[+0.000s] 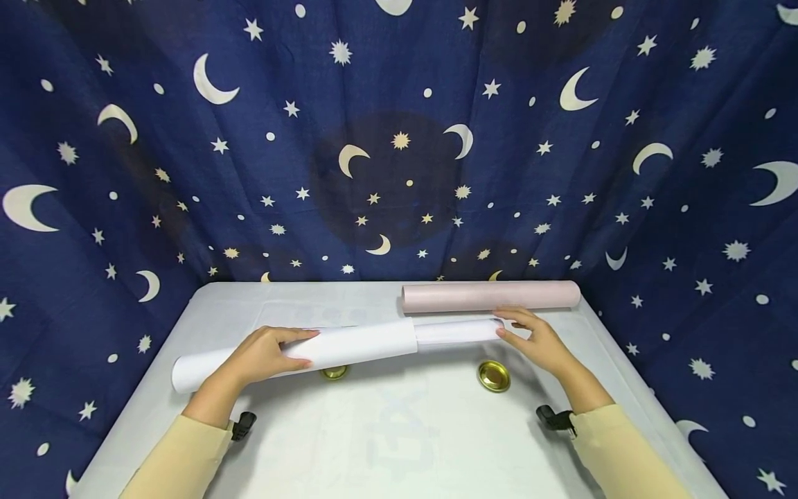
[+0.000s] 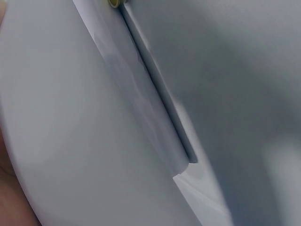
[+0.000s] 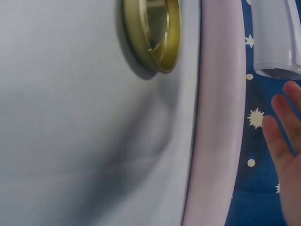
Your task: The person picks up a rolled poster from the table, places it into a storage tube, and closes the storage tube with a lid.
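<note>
A long white tube (image 1: pixel 368 346) is held slantwise above the table, its right end higher. My left hand (image 1: pixel 264 353) grips it from above, thumb on the near side and fingers over the far side. Out of its right end sticks a thinner roll of glossy white paper (image 1: pixel 458 333). My right hand (image 1: pixel 533 338) is at that roll's outer end, fingertips close to the rim. In the right wrist view those fingers (image 3: pixel 277 136) look extended, just below the open end of the paper roll (image 3: pixel 277 42).
A pink tube (image 1: pixel 492 296) lies along the table's back edge. One gold metal cap (image 1: pixel 494 376) sits below my right hand; another gold cap (image 1: pixel 334 373) is partly covered by the white tube. A dark blue curtain (image 1: pixel 399 173) with moons and stars surrounds the white table (image 1: pixel 399 430).
</note>
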`<act>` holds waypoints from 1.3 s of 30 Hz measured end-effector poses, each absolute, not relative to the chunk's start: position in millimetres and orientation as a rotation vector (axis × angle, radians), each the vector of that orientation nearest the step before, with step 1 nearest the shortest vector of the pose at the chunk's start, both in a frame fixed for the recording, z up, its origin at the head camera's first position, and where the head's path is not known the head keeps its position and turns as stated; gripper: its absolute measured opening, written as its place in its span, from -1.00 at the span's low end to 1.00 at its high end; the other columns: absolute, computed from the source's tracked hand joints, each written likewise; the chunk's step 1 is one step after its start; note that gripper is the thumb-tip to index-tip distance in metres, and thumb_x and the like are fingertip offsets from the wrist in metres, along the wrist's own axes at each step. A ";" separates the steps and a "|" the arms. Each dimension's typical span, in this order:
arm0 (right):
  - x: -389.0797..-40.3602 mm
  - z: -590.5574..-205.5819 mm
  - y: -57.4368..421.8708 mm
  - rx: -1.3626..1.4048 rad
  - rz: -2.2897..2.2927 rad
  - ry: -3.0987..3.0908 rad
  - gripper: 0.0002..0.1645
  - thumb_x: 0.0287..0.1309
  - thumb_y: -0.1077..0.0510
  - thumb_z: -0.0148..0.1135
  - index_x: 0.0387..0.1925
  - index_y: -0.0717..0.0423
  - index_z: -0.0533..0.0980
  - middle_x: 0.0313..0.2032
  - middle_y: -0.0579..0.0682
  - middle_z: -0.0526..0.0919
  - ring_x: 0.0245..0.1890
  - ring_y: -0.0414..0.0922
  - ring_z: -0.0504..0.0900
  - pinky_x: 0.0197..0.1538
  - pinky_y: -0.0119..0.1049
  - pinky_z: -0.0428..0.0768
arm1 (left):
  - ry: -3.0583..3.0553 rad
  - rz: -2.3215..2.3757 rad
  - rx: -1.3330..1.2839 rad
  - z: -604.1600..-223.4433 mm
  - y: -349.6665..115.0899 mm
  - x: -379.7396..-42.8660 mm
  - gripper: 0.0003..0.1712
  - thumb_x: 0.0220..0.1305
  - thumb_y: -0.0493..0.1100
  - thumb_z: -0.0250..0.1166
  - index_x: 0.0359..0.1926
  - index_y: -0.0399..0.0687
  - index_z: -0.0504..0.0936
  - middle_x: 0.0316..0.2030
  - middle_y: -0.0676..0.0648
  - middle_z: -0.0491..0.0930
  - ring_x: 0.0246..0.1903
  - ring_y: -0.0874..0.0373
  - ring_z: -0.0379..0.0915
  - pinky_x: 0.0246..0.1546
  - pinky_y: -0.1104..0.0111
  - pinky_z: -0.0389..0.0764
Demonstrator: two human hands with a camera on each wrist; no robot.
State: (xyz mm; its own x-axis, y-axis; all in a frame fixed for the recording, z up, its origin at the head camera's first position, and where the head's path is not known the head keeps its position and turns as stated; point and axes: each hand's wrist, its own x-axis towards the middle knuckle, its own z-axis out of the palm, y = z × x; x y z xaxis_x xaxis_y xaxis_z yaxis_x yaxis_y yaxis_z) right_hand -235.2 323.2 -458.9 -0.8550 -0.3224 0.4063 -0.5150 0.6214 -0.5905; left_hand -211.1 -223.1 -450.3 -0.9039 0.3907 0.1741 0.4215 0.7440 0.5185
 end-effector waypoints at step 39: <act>-232.5 -459.2 305.5 0.717 1.448 -2.573 -0.56 0.27 0.30 0.32 0.17 0.29 0.55 0.08 0.22 0.63 0.00 -0.04 0.65 0.09 -0.42 0.58 | -2.891 -0.908 -0.679 -449.5 -217.8 -207.0 -0.31 -0.03 0.24 0.57 0.19 0.37 0.66 0.10 0.11 0.65 0.09 0.11 0.56 -0.01 0.15 0.58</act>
